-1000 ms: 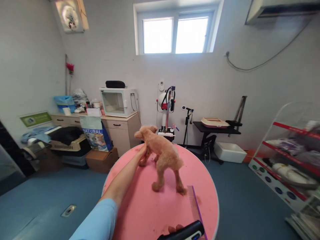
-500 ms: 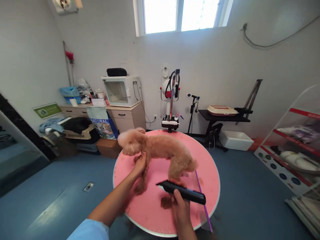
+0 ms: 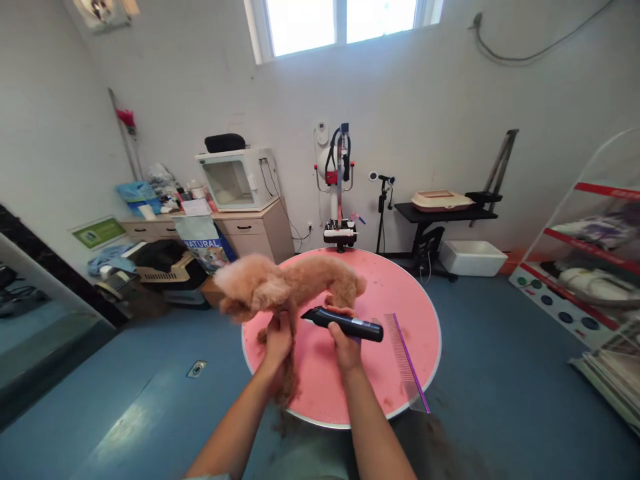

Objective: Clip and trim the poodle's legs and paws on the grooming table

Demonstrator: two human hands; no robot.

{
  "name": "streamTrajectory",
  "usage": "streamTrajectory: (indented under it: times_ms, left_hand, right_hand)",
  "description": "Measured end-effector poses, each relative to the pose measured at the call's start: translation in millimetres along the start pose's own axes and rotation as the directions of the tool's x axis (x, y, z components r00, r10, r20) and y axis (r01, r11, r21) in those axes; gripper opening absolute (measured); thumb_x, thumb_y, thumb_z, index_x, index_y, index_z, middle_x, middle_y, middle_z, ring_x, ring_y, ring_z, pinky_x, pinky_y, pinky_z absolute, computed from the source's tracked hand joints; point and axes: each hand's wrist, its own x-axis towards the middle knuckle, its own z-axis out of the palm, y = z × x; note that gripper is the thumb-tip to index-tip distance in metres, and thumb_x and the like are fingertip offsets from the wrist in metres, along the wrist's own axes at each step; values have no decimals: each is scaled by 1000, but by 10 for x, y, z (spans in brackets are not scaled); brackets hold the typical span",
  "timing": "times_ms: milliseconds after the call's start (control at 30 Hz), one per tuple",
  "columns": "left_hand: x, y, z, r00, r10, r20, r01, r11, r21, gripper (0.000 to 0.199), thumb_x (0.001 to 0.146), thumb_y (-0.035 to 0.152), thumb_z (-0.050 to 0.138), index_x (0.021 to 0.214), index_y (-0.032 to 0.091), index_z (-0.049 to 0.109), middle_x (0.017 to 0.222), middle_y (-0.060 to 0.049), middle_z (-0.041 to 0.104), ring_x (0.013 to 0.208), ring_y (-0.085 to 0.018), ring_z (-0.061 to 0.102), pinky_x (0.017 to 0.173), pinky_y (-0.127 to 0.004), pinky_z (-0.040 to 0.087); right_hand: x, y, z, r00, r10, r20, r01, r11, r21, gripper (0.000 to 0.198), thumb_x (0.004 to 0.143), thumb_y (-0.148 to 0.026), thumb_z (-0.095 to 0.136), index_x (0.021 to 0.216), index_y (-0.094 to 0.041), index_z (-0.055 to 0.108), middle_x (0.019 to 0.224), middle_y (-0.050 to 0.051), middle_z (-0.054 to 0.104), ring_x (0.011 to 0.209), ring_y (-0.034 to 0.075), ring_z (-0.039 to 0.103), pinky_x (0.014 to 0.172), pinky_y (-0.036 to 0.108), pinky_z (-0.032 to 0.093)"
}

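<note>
Head view, left hand gripping dog, right hand gripping clipper, tub on floor

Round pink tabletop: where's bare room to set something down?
Free, bar stray hair: the tabletop between the right grip and long purple-spined comb, and beyond the comb, up to the right rim. Crowded: the left and back, with the curly tan dog and left grip; the centre, under the black clipper.

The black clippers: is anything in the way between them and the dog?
Nothing visible stands between the tip of the clippers, in the right hand, and the dog. The left hand is at a foreleg, left of the tip; the purple comb lies aside.
</note>
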Motion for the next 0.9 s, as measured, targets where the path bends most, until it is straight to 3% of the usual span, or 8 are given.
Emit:
streamTrajectory:
  times_ms: [167, 333, 467, 600, 700, 800, 900]
  left_hand:
    - [-34, -115, -69, 991, -112, 73, 116, 992, -54, 45, 91, 49, 28, 64, 20, 48, 48, -2, 47, 42, -15, 42, 46, -27, 32]
    - [1, -179, -139, 998, -67, 16, 67, 997, -32, 46, 91, 50, 30, 64, 19, 50, 55, -4, 52, 51, -16, 48, 51, -27, 35]
    - [66, -205, -165, 999, -32, -6, 31, 998, -46, 46, 90, 51, 32, 70, 18, 57, 67, -9, 61, 66, -20, 55, 61, -28, 40]
    - [108, -223, -168, 997, -72, 3, 72, 993, -96, 43, 88, 51, 37, 70, 19, 58, 60, -8, 58, 67, -22, 57, 60, -29, 41]
    - [110, -223, -168, 997, -72, 16, 73, 994, -84, 42, 88, 51, 37, 69, 19, 57, 60, -8, 59, 64, -22, 57, 59, -29, 42]
    - [88, -195, -168, 993, -110, 51, 114, 991, -71, 44, 89, 52, 34, 67, 20, 54, 56, -6, 57, 55, -20, 54, 52, -28, 40]
    - [64, -150, -177, 985, -142, 98, 148, 988, -54, 47, 91, 54, 29, 64, 21, 49, 48, -3, 50, 43, -17, 48, 44, -27, 36]
  right_hand:
    - [-79, 233, 300, 997, -24, 70, 30, 996, -86, 35, 70, -24, 71, 99, -27, 50, 110, 2, 63, 109, 21, 58, 102, 43, 41]
    - [-79, 267, 305, 987, -8, 161, 23, 996, -87, 32, 70, -22, 71, 97, -25, 54, 109, 3, 64, 107, 22, 60, 100, 44, 43]
    - [-44, 242, 334, 995, -71, 67, 79, 988, -131, 31, 72, -22, 69, 99, -25, 53, 109, 4, 64, 104, 22, 60, 99, 44, 44]
    - [17, 306, 409, 989, -47, 144, 73, 980, -183, 32, 65, -23, 74, 93, -24, 60, 101, 4, 67, 100, 24, 62, 94, 44, 48]
    - [-2, 319, 392, 995, -45, 91, 61, 981, -185, 28, 67, -22, 71, 93, -24, 60, 97, 3, 66, 94, 23, 62, 90, 44, 50]
    - [-39, 286, 374, 989, -145, -44, 136, 978, -160, 26, 75, -22, 65, 99, -25, 55, 105, 3, 64, 100, 21, 60, 97, 45, 45]
    - [-34, 279, 419, 976, -217, -4, 213, 961, -175, 30, 70, -24, 71, 97, -25, 58, 110, 5, 64, 108, 23, 58, 103, 47, 40]
